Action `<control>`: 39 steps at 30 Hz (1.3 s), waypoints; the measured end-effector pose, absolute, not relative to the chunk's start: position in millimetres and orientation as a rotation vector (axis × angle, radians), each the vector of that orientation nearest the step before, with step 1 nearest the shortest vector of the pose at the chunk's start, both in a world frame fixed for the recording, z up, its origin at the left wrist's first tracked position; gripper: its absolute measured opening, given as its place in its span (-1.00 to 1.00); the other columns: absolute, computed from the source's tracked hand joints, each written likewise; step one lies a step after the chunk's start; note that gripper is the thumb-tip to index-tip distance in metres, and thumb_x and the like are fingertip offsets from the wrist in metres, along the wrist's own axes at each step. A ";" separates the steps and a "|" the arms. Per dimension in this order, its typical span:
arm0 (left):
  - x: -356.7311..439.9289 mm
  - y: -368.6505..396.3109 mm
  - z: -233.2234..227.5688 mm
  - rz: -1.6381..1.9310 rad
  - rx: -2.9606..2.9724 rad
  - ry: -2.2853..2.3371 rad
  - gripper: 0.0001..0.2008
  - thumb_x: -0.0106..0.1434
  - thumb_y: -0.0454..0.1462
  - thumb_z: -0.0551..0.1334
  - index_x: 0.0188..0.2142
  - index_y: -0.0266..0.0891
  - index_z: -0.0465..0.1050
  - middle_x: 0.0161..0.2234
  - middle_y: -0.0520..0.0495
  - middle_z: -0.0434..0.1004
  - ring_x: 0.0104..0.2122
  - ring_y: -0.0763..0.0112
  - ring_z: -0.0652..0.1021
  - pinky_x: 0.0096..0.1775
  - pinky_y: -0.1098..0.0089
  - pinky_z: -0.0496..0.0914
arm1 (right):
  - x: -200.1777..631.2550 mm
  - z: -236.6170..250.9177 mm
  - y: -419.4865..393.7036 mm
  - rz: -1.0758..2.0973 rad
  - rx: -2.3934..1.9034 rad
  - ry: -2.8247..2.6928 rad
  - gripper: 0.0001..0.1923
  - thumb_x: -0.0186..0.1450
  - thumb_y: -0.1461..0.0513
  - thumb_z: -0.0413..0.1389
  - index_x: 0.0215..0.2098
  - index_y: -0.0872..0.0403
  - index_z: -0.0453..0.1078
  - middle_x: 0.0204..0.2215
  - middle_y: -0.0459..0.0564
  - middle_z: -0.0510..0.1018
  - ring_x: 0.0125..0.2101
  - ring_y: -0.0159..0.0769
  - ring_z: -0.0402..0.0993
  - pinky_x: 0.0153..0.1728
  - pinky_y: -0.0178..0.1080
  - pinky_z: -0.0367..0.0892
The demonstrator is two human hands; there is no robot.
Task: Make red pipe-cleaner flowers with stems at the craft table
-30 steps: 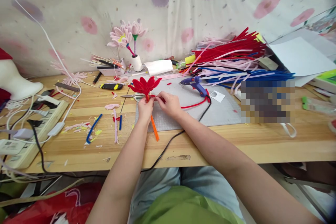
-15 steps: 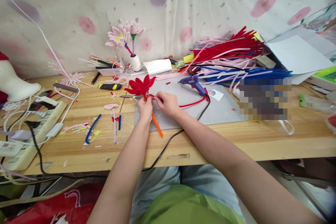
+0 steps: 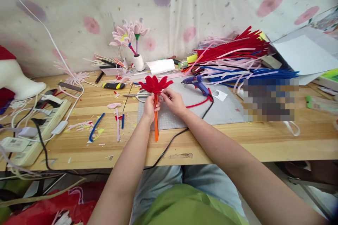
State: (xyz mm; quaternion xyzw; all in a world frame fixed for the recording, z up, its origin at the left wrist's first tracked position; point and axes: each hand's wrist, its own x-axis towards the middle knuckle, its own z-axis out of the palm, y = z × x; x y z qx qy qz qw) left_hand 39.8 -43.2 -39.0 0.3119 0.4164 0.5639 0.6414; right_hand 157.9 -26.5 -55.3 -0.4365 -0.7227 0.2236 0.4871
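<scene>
In the head view, my left hand (image 3: 150, 108) is closed around the orange stem (image 3: 156, 126) of a red pipe-cleaner flower (image 3: 155, 84), whose petals spread above the fingers. The stem points down toward the table's front edge. Just right of the flower's base, my right hand (image 3: 173, 101) is closed in a pinch at a red pipe cleaner (image 3: 199, 103). Its length comes out from behind the hand and curves right toward a blue glue gun (image 3: 196, 84). The pinched end is mostly hidden by the fingers.
A grey cutting mat (image 3: 174, 121) lies under the hands, with scissors (image 3: 142, 95) at its left edge. The black cord (image 3: 169, 144) crosses the front. A power strip (image 3: 43, 130) stands left. Bundled pipe cleaners (image 3: 232, 51) and a vase of pink flowers (image 3: 138, 62) stand behind.
The flower has turned more upright and moved slightly right, its stem now nearly straight down. My right hand has shifted a little to the right, staying beside the flower's base.
</scene>
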 end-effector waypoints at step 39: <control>27.5 -52.5 -28.3 1.155 0.363 0.658 -0.79 0.26 -0.36 0.03 -0.50 -0.30 0.28 -0.71 0.15 0.00 -0.78 0.71 0.00 -0.79 0.66 -0.02 | 164.4 -58.5 -20.4 0.341 -1.149 -2.000 -0.77 0.28 0.16 -0.06 -0.35 0.09 0.38 -0.42 -0.02 0.53 -0.41 -0.36 0.39 -0.38 -0.35 0.16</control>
